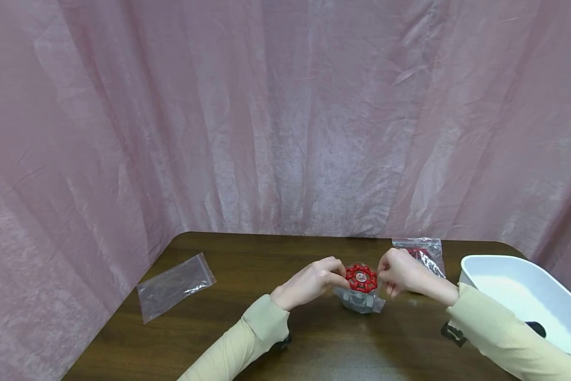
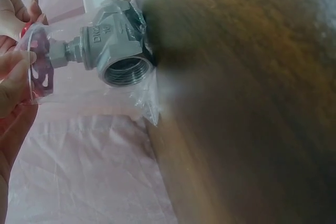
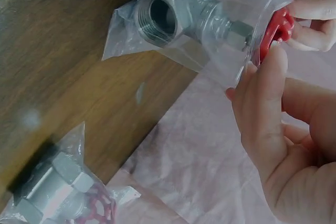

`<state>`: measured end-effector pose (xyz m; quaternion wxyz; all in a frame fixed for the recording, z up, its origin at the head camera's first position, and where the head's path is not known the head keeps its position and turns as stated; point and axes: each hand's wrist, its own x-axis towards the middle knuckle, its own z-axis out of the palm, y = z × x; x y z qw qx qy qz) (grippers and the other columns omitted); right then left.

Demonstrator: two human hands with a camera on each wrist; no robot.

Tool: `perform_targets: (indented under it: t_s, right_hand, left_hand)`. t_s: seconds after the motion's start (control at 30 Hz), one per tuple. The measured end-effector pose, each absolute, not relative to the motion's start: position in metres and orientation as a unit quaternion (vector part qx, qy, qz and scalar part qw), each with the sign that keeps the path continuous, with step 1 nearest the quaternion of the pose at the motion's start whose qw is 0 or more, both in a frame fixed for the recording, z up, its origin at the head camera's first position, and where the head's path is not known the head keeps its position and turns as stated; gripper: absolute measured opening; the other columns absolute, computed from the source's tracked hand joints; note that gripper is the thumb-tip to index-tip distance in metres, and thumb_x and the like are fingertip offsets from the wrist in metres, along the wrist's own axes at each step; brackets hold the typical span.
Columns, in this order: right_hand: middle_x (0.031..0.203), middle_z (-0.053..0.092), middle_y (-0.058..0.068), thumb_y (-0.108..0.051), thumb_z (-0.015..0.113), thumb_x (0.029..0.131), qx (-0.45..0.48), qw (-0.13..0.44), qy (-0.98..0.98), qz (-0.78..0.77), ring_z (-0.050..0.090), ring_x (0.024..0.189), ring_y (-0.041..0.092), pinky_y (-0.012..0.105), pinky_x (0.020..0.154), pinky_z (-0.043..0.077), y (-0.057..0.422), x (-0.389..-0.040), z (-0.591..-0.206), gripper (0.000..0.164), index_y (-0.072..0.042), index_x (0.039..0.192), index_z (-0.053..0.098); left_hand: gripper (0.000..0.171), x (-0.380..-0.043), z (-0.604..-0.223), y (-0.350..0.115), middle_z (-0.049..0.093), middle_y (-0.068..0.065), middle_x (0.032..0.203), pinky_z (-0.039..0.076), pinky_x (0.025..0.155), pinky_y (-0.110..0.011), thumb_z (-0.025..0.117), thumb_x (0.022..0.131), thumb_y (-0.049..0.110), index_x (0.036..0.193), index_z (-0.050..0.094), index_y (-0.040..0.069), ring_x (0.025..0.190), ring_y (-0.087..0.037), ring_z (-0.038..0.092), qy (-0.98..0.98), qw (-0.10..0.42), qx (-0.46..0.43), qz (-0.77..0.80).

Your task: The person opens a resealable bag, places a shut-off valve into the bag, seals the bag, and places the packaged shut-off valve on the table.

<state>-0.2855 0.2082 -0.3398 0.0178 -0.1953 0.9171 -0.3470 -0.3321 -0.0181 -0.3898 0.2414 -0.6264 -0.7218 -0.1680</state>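
We observed the valve [image 2: 105, 43] upright on the surface [image 1: 256, 264], body inside a clear bag [image 2: 144, 107], red handwheel [image 1: 361, 287] uppermost. Left of the valve, the left hand [image 1: 311, 283] had its grip pinching the bag's edge; right of it, the right hand [image 1: 404, 270] likewise. We read "DN" on the valve body; adjoining characters were unclear. A second bagged valve [image 3: 58, 190] lay beyond, to its right.

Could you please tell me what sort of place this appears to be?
Possibly a curtained-off packing or sorting station indoors: pink curtains hang behind a wood-look table bearing a valve in a clear bag.
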Motion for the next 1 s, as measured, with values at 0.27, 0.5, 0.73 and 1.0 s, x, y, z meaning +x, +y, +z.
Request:
perform_targets:
  t_s: [0.27,0.5,0.73,1.0]
  right_hand:
    - [0.045,0.052,0.003,0.012,0.052,0.075,-0.184,0.017,0.921,-0.344,0.054,0.039,0.015,0.032,0.040,0.048,0.210,-0.284,-0.337,0.017,0.001,0.066,0.060]
    - [0.047,0.052,0.005,0.012,0.055,0.075,-0.170,0.066,0.926,-0.330,0.055,0.039,0.015,0.032,0.041,0.049,0.209,-0.280,-0.332,0.012,0.000,0.071,0.057]
    - [0.051,0.054,0.006,0.007,0.057,0.079,-0.135,0.055,0.927,-0.347,0.055,0.043,0.016,0.031,0.044,0.049,0.209,-0.287,-0.325,0.003,0.005,0.080,0.060]
    - [0.051,0.054,0.006,0.006,0.056,0.078,-0.122,0.043,0.927,-0.352,0.055,0.042,0.016,0.029,0.043,0.048,0.214,-0.289,-0.320,0.008,0.005,0.081,0.062]
  left_hand:
    - [0.036,-0.330,-0.387,-0.016,0.048,0.003,0.090,0.033,0.073,-0.011,0.056,0.075,-0.016,0.088,0.071,0.014,0.084,-0.007,0.043,-0.721,0.231,-0.630,-0.173]
    - [0.037,-0.326,-0.383,-0.014,0.048,0.003,0.090,0.033,0.073,-0.011,0.061,0.073,-0.016,0.091,0.071,0.014,0.085,-0.006,0.044,-0.716,0.216,-0.642,-0.169]
    - [0.036,-0.330,-0.377,-0.011,0.048,0.004,0.089,0.033,0.074,-0.011,0.058,0.076,-0.015,0.090,0.072,0.016,0.084,-0.006,0.043,-0.712,0.220,-0.643,-0.176]
    - [0.031,-0.335,-0.373,-0.010,0.048,0.005,0.087,0.034,0.073,-0.011,0.062,0.077,-0.010,0.088,0.072,0.017,0.083,-0.004,0.043,-0.712,0.241,-0.635,-0.179]
